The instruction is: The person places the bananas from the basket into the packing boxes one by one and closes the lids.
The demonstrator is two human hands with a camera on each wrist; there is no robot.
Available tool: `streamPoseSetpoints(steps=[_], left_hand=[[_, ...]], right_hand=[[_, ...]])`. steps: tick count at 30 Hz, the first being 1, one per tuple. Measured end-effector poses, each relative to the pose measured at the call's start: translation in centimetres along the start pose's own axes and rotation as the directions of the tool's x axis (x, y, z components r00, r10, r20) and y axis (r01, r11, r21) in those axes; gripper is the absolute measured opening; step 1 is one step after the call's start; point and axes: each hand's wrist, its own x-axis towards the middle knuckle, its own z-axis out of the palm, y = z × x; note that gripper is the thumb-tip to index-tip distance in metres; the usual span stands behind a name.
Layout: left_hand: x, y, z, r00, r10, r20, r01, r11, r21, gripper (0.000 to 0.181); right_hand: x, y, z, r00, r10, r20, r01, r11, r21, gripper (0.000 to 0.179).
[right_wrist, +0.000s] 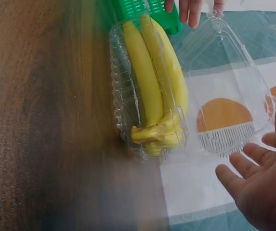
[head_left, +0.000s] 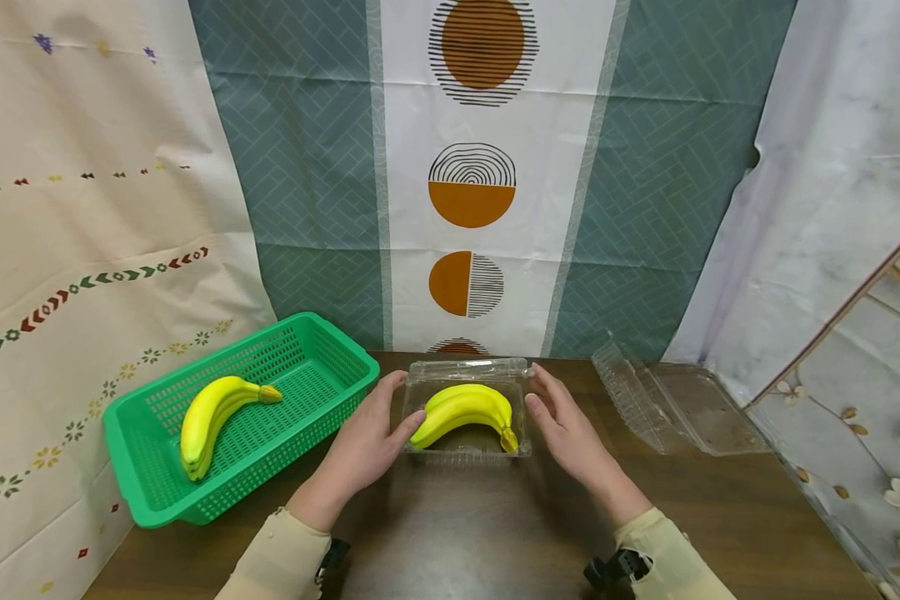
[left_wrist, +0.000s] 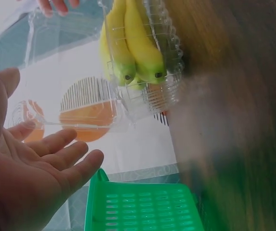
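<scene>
A clear plastic clamshell box (head_left: 468, 457) sits at the middle of the table with a bunch of yellow bananas (head_left: 465, 406) inside. Its hinged lid (left_wrist: 56, 55) stands raised behind the bananas. On the box's left is my left hand (head_left: 363, 450), fingers extended and thumb near the front left corner. My right hand (head_left: 573, 437) is at the right side, its fingers loosely bent near the lid's edge. Both palms face the box in the wrist views. Neither hand grips anything; whether the fingertips touch the plastic I cannot tell.
At the left stands a green perforated basket (head_left: 270, 475) holding another bunch of bananas (head_left: 217, 421). A second clear clamshell box (head_left: 708, 408) lies unfolded at the right of the brown wooden table (head_left: 465, 533). Patterned cloth (head_left: 315, 167) hangs behind the table.
</scene>
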Motion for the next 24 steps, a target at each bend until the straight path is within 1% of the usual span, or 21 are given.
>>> streamPoseSetpoints(steps=[6, 12, 15, 19, 24], left_hand=[[-0.3, -0.1, 0.2, 1.000, 0.001, 0.004, -0.001, 1.000, 0.004, 0.077], [-0.5, -0.3, 0.5, 1.000, 0.000, 0.004, 0.000, 1.000, 0.024, 0.074], [-0.7, -0.5, 0.6, 1.000, 0.004, 0.002, -0.004, 1.000, 0.030, 0.074], [-1.0, -0.7, 0.8, 1.000, 0.010, -0.005, -0.010, 0.999, 0.033, 0.074], [-1.1, -0.8, 0.9, 1.000, 0.002, 0.006, -0.002, 1.000, 0.018, 0.077]], right_hand=[[-0.3, 0.2, 0.1, 1.000, -0.016, -0.003, 0.016, 1.000, -0.014, 0.066], [-0.9, 0.1, 0.1, 1.000, 0.011, 0.005, -0.011, 1.000, -0.014, 0.067], [-1.1, 0.1, 0.2, 1.000, 0.019, 0.010, -0.018, 1.000, -0.013, 0.065], [-1.3, 0.2, 0.3, 1.000, 0.008, 0.002, -0.008, 1.000, -0.024, 0.060], [-1.5, 0.4, 0.4, 1.000, -0.015, -0.009, 0.014, 1.000, -0.025, 0.059]])
